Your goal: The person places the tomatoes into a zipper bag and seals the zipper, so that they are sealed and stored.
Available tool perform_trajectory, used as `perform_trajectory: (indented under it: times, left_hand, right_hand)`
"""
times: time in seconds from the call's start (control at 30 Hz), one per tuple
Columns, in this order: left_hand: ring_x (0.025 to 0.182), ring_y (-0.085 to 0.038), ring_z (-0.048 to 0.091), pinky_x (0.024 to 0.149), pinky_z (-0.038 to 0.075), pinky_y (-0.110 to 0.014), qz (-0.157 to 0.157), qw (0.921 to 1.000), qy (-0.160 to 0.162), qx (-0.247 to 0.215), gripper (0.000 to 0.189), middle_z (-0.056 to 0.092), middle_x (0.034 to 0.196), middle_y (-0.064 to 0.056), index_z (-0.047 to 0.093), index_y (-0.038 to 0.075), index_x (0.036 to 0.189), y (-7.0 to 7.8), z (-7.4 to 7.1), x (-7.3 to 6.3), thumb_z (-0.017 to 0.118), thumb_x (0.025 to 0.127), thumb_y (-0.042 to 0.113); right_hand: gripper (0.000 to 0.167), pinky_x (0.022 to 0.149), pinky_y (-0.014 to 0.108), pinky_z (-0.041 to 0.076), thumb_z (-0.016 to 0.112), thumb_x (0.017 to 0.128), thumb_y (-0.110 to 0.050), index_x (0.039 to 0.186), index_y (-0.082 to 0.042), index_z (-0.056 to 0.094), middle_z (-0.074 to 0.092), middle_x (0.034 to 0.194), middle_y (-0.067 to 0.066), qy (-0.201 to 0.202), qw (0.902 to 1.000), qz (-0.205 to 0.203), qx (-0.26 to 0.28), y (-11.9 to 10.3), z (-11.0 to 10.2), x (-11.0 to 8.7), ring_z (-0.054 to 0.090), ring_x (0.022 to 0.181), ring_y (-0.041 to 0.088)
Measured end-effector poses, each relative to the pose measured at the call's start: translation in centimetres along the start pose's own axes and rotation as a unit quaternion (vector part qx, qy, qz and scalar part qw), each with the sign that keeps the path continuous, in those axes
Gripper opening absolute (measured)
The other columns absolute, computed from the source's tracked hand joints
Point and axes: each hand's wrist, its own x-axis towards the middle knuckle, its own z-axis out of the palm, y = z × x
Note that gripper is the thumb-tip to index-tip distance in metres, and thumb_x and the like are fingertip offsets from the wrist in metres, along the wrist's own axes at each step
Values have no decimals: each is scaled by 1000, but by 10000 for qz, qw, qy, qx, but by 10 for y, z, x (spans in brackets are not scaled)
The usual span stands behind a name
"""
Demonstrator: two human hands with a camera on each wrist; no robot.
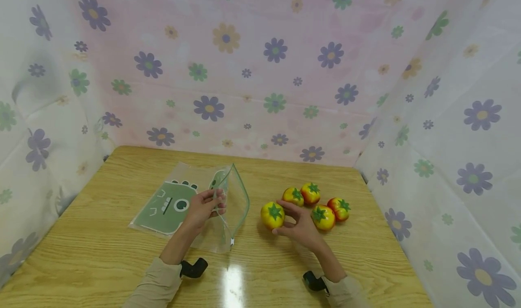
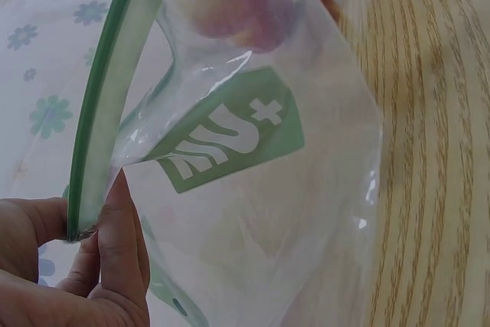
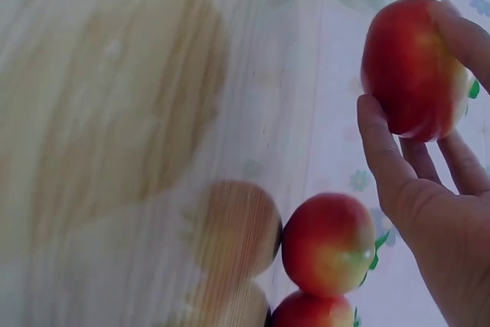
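Observation:
My left hand pinches the rim of a clear zip bag with a green cartoon face printed on it. In the left wrist view the bag's green zip strip lies between thumb and fingers, and its mouth gapes toward the right. My right hand holds a glossy yellow-and-red fruit with a star-shaped green leaf top. Thumb and fingertips grip its sides. The right wrist view shows this fruit raised and apart from the others.
Several like fruits sit on the wooden table just beyond and right of my right hand. A small zip slider hangs at the bag's near corner. Flower-patterned cloth walls the table at the back and sides.

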Motion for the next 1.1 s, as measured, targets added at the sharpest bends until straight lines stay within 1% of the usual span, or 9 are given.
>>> perform_trajectory:
  times: [0.1,0.2,0.27,0.37,0.53,0.67,0.83,0.93,1.1]
  left_hand:
    - [79,-10,66,73,62,-23,4,10000,16,-10,32,72,107,-12,55,-11,132,-2,0,1,58,102,0]
    - [79,-10,66,72,62,-23,-10,10000,3,-22,32,72,105,-10,55,-12,132,-3,-1,2,58,102,0]
    - [79,-10,66,72,62,-23,-7,10000,-20,-10,32,72,105,-10,55,-11,132,-3,-1,2,58,102,0]
    - [80,-10,66,72,61,-22,-9,10000,-70,22,33,71,109,-13,55,-11,133,-1,0,2,57,103,1]
    - [80,-10,66,72,61,-22,8,9999,-137,33,34,70,113,-15,53,-11,135,0,1,2,57,103,2]
    - [80,-10,66,72,61,-22,1,9999,-152,-6,34,70,112,-14,53,-11,135,0,2,2,56,103,1]
    - [80,-10,66,72,62,-23,-19,9999,-133,-43,33,69,113,-17,54,-12,134,0,3,2,56,103,-1]
    - [79,-10,66,72,62,-23,-26,9999,-94,-58,32,69,114,-18,54,-12,133,0,4,1,56,103,-1]
    - [79,-10,66,73,62,-23,-41,9999,-82,-79,32,69,114,-18,54,-11,133,-1,4,2,57,102,-1]
  right_hand:
    - [78,100,35,56,85,80,0,148,0,48,46,152,17,25,9999,-75,145,0,6,4,49,135,41]
    - [78,100,34,56,85,81,-1,149,-2,48,46,152,14,73,9998,-103,181,-3,11,7,48,136,41]
    - [77,100,34,56,85,82,-3,149,-3,48,46,153,13,107,9997,-130,185,-6,14,9,48,136,39]
    - [76,100,33,56,83,83,-3,150,-4,47,45,154,14,157,9993,-207,273,-10,17,11,50,135,32]
    - [75,99,32,57,81,83,3,149,2,46,42,154,22,94,9970,-514,570,-10,20,12,54,130,17]
    - [75,99,33,57,81,82,7,148,5,46,44,151,24,37,9944,-747,747,-9,24,14,56,127,12]
    - [75,99,33,57,81,80,9,147,5,47,50,148,19,137,9915,-999,827,-11,30,17,57,127,13]
    - [75,100,34,56,81,81,8,147,4,47,51,149,17,156,9898,-1121,866,-13,34,19,56,129,14]
    - [74,104,33,53,79,84,7,149,3,45,49,151,13,-86,9870,-1293,949,-15,40,24,53,134,16]
